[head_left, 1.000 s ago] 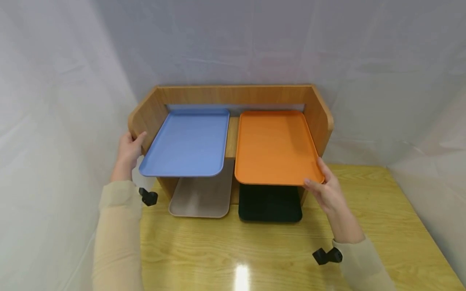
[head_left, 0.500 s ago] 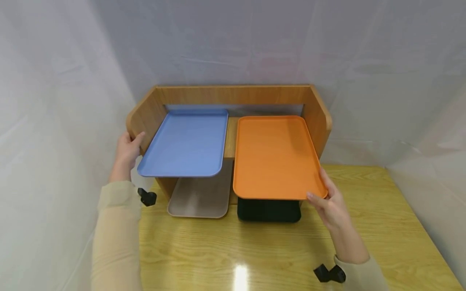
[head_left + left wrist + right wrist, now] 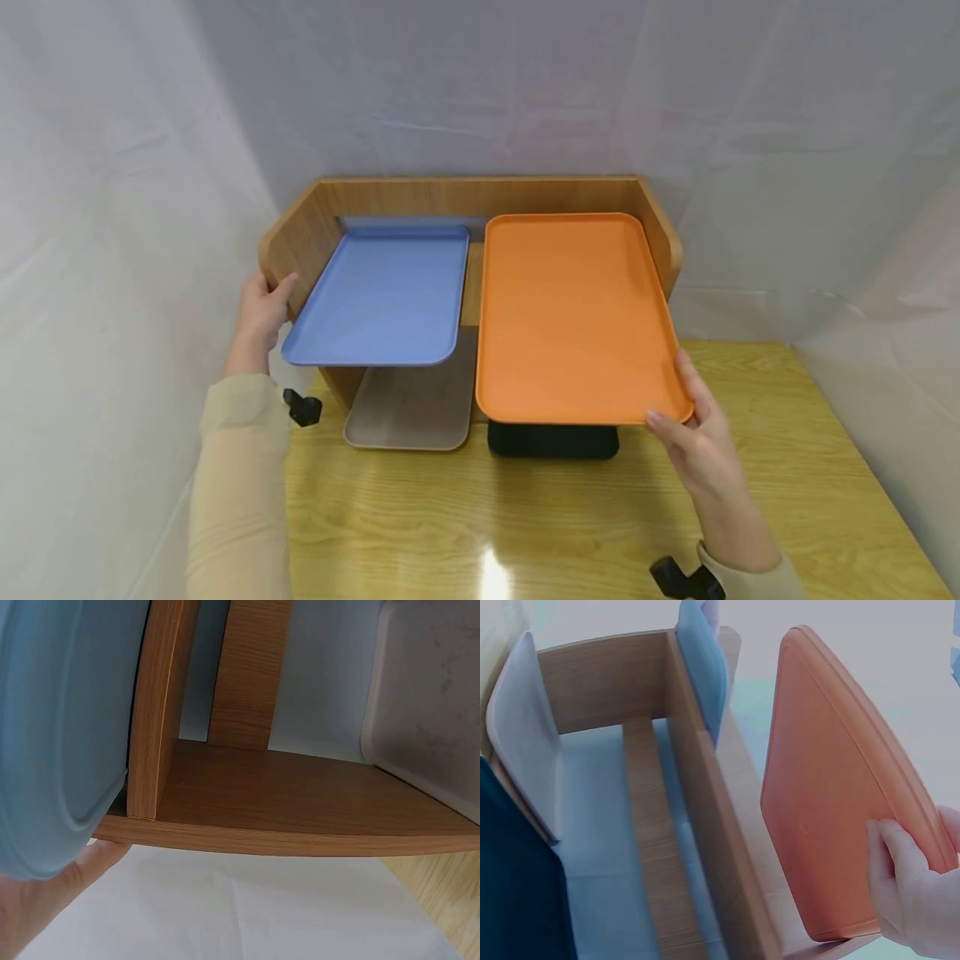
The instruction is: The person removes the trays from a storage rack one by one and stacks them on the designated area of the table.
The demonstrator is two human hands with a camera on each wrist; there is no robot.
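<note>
Orange tray (image 3: pixel 573 317): smooth plastic, rounded rectangle, pinched at its near corner by right hand (image 3: pixel 693 442). Left hand (image 3: pixel 260 317): fingers curled round wooden rack (image 3: pixel 480 196) side panel.

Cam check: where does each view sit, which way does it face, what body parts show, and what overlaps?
Head: worn high, facing forward and down at the wooden two-level shelf rack; both sleeved arms, left hand and right hand show.
Left wrist: low by the rack's left side panel, under the flat blue plastic tray; only part of the left hand shows.
Right wrist: beside the rack, along the flat orange plastic tray; the right hand's fingers show.
Shared: all three see the rack and blue tray.
</note>
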